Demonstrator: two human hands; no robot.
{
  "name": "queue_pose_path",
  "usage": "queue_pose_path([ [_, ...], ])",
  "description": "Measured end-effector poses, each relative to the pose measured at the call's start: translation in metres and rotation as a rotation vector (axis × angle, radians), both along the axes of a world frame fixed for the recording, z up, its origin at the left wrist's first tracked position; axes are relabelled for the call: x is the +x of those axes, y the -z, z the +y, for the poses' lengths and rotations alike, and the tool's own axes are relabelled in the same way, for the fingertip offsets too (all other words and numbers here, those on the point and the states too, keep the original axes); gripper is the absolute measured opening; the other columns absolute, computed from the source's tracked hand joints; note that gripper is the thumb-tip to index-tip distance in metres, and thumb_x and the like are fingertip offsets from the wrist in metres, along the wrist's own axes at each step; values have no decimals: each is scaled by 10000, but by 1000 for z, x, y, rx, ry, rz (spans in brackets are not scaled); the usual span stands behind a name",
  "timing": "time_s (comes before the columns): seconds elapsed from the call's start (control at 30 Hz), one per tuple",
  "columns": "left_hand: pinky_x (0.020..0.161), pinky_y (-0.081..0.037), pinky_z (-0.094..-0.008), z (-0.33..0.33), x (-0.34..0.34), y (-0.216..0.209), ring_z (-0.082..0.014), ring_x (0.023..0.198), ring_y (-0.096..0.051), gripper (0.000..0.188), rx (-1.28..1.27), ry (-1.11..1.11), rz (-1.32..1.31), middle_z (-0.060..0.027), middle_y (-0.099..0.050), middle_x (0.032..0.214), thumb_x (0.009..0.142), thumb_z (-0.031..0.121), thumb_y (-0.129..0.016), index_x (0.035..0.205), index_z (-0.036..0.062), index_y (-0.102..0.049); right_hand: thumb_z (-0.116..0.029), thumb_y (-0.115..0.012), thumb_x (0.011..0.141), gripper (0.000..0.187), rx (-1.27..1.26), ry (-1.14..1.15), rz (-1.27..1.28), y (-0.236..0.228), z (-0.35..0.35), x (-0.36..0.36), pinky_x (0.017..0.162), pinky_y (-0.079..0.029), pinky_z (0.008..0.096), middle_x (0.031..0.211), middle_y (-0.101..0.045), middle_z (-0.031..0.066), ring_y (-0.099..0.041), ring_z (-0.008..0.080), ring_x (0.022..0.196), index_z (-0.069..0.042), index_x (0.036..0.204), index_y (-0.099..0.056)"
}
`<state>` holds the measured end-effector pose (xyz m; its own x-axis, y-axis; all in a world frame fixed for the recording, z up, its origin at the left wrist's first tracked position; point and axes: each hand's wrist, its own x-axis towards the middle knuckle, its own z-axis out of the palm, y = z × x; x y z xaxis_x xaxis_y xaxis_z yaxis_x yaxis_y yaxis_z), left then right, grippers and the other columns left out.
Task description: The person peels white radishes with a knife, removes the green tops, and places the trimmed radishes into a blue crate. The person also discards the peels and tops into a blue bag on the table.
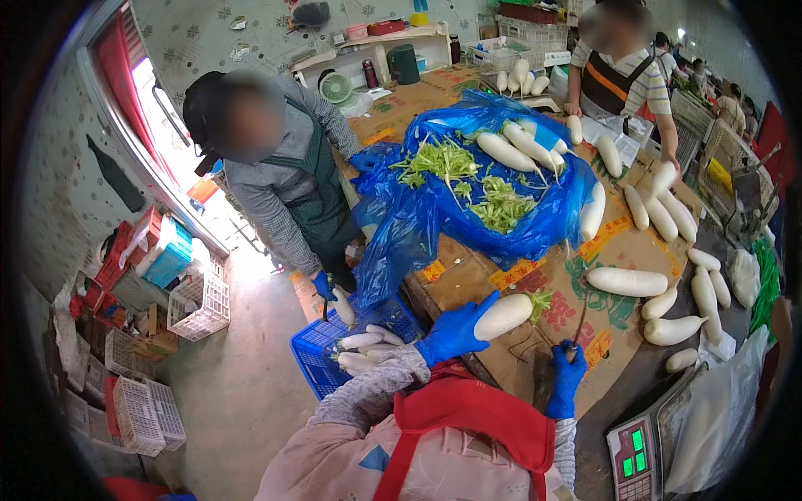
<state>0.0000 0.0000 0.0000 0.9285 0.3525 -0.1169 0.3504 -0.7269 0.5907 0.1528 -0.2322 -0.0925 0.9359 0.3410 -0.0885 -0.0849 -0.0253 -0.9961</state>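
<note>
My left hand (451, 334), in a blue glove, is closed round the lower end of a white radish (501, 317) above the table's near edge. A short tuft of green leaf stalks sticks out of the radish's far end, toward the right. In my right hand (567, 380), also blue-gloved, is a knife (581, 316), its thin blade pointing up and away over the cardboard. Knife and radish are apart. Beyond my hands, one radish (626, 281) lies crosswise on the cardboard-covered table (535, 355).
Blue plastic sheeting (418, 242) bears cut leaves (439, 163) and radishes. A blue basket (307, 367) of radishes stands left, where a co-worker's gloved hand (323, 285) holds another. A second person (622, 75) touches radishes at far right. A scale (643, 455) sits at lower right.
</note>
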Motion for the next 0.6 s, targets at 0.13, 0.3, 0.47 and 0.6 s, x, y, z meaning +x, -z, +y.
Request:
queue_pose_path([
  [0.13,870,-476,-467,1,-21,-9,-400,1059,-584,979,-45,-23,-123,-224,-572,1194,711,328,-744,1512,193,-197,-33,-697,792,195,-35,-107,-78,0,14,-30,662,-481,247,833,-645,24,-586,103,717,-35,981,-649],
  [0.3,913,-455,-454,1,-28,4,-397,1122,-556,909,-75,-26,-189,-204,-565,1247,727,346,-734,1489,173,-271,-59,-728,775,209,-103,-203,-149,-15,14,-40,749,-500,287,877,-683,77,-624,134,806,-17,968,-659],
  [0.47,824,-495,-419,-15,-40,-21,-376,1009,-608,821,-62,-37,-411,-192,-601,1133,724,239,-746,1448,137,-373,-140,-743,783,250,-114,-258,-350,-53,23,-57,724,-516,315,893,-687,129,-672,202,809,-33,996,-670],
  [0.6,844,-497,-408,-9,-43,8,-368,1033,-608,892,-87,-1,-466,-191,-596,1163,674,205,-786,1455,129,-360,-209,-750,781,280,-192,-246,-486,-56,26,-61,688,-523,333,885,-675,146,-679,267,787,-56,1002,-671],
])
